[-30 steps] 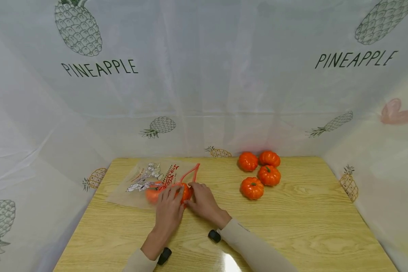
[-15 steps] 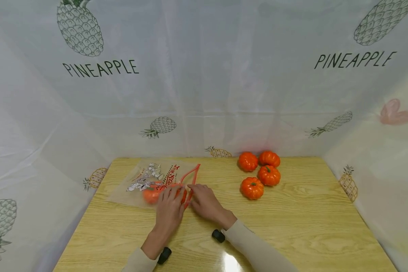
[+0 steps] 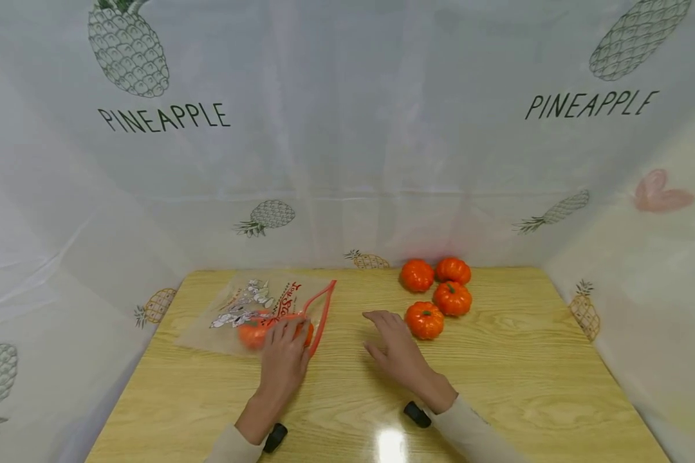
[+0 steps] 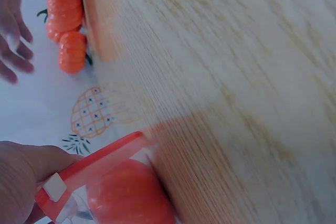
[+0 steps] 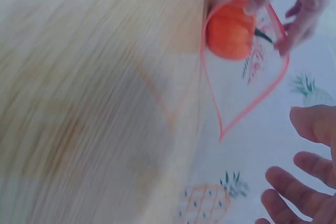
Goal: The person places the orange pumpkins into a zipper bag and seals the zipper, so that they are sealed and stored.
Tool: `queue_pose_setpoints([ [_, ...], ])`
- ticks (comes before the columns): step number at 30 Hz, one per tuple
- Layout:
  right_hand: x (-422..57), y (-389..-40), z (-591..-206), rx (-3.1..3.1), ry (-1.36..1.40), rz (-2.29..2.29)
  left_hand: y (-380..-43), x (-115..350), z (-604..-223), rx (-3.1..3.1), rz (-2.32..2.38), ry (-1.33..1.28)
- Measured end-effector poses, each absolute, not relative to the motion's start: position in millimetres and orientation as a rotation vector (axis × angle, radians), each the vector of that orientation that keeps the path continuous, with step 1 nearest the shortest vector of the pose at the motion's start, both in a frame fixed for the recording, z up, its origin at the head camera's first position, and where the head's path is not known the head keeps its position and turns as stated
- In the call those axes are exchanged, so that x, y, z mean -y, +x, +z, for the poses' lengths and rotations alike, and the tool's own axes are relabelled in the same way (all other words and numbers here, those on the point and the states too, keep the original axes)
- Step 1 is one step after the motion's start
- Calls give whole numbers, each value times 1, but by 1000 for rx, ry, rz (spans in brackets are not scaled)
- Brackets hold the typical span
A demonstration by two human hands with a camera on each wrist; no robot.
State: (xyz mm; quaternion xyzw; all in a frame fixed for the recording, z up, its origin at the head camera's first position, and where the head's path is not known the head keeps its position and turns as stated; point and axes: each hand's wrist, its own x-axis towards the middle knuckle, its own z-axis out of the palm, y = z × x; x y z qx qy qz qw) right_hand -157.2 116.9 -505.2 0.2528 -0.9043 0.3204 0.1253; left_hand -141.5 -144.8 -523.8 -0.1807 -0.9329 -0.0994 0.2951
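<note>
A clear zip bag (image 3: 199, 331) with printed cartoon figures lies on the left of the table, its red-edged mouth gaping toward the right. My left hand (image 3: 284, 357) pinches the red edge (image 4: 105, 156) from above, near a white slider (image 4: 54, 186). Inside the bag sit small orange toy pumpkins; one pumpkin (image 3: 251, 335) shows through the plastic, and another pumpkin (image 5: 231, 30) is just within the mouth, partly covered by the left hand. My right hand (image 3: 402, 354) is off the bag, fingers spread and holding nothing, just left of the nearest loose pumpkin (image 3: 425, 320).
Behind that nearest pumpkin stand several more, including a back left pumpkin (image 3: 417, 275) and a back right pumpkin (image 3: 454, 271), close to the rear curtain. A pale curtain (image 3: 347, 141) printed with pineapples encloses the wooden table (image 3: 527, 373) at the back and sides.
My right hand has left the bag's mouth and moved right toward the loose pumpkins. The pumpkin at the mouth has gone further into the bag. My left hand stays at the edge.
</note>
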Motion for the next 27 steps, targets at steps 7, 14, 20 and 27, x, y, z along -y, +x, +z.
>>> queue_pose_setpoints([
  [7, -153, -151, -501, 2521, 624, 866, -141, 144, -522, 2480, -257, -475],
  [14, -186, -152, -507, 2390, 515, 796, -141, 142, -523, 2473, -270, -476],
  [20, -206, -150, -515, 2427, 421, 756, -142, 143, -524, 2464, -251, -474],
  [27, -218, -151, -521, 2569, 336, 687, -142, 142, -524, 2471, -231, -467],
])
